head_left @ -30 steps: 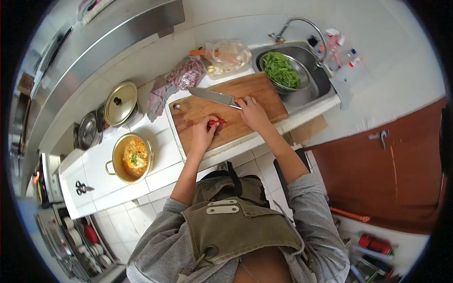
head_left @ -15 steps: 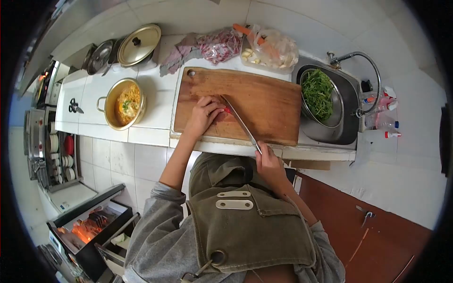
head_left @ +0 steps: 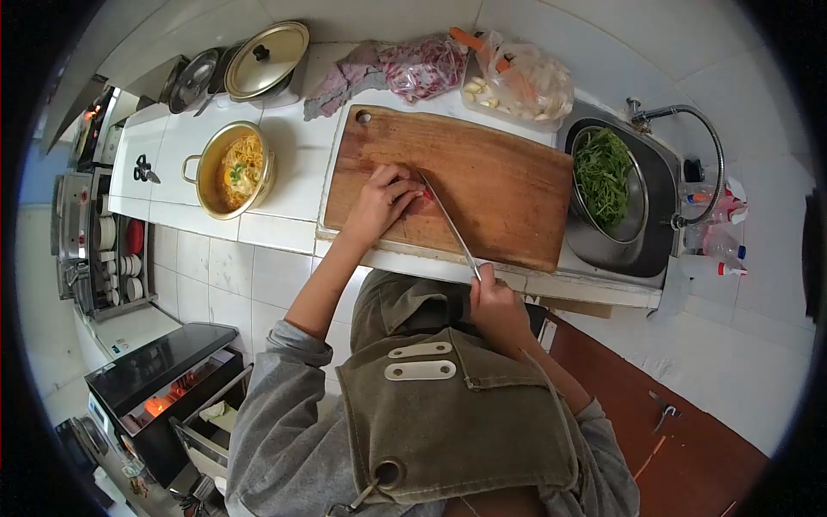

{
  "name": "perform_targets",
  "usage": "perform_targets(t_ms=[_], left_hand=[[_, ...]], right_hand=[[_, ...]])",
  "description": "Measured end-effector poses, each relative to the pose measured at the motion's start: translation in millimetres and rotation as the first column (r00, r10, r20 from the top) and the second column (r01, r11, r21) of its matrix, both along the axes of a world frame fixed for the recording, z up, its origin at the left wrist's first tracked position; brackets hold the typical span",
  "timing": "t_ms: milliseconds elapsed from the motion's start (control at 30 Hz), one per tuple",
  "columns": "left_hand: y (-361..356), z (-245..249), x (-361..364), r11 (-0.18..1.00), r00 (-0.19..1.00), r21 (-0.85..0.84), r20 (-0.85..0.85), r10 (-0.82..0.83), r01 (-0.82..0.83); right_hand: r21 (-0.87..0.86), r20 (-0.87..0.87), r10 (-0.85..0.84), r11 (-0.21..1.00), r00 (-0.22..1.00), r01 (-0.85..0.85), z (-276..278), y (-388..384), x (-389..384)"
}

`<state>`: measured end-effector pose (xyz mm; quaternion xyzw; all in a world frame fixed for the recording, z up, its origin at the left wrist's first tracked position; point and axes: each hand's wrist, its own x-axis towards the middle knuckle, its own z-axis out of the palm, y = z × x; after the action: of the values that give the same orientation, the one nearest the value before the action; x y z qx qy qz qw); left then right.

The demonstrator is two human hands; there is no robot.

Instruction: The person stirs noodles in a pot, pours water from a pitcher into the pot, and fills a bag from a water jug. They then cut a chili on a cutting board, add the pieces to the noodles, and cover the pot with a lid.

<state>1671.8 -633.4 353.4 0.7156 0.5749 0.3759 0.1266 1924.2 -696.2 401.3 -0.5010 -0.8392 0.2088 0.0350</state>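
On the wooden cutting board (head_left: 504, 177), near its front edge, the left hand (head_left: 379, 200) bends its fingers down over a small red pepper (head_left: 426, 196), its grip pinning the piece against the wood so that only a sliver of red shows past the fingertips. Just beside those fingertips lies the blade of a knife (head_left: 448, 226), its tip at the pepper and its length slanting back over the board's front edge toward the body. The right hand (head_left: 493, 302) sits off the board, below the rim of the tabletop (head_left: 293, 168), with its grip closed around the knife handle. Left of the board on the white tiles stands a brass pot (head_left: 231, 168) of noodles, and farther left a pair of scissors (head_left: 142, 169). Behind the board rest a lidded pan (head_left: 265, 59), a crumpled cloth (head_left: 340, 79) and a plastic bag (head_left: 525, 79). To the right, a metal bowl (head_left: 607, 177) of greens sits in the sink (head_left: 620, 258).
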Motion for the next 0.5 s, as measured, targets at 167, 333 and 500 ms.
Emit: perform_targets(t_ms=[167, 333, 500], left_hand=[[1, 3, -4, 0.999, 1.0, -0.022, -0.007, -0.028, 0.027], [3, 0, -7, 1.0, 1.0, 0.007, -0.009, -0.025, 0.025], [2, -1, -6, 0.999, 1.0, 0.026, -0.006, -0.026, 0.026]], right_hand=[[-0.034, -0.052, -0.068, 0.997, 0.996, 0.067, -27, 9, -24], [-0.045, -0.097, -0.087, 0.996, 0.991, 0.083, -19, 6, -16], [-0.061, -0.149, -0.08, 0.996, 0.986, 0.072, -7, 2, 3]])
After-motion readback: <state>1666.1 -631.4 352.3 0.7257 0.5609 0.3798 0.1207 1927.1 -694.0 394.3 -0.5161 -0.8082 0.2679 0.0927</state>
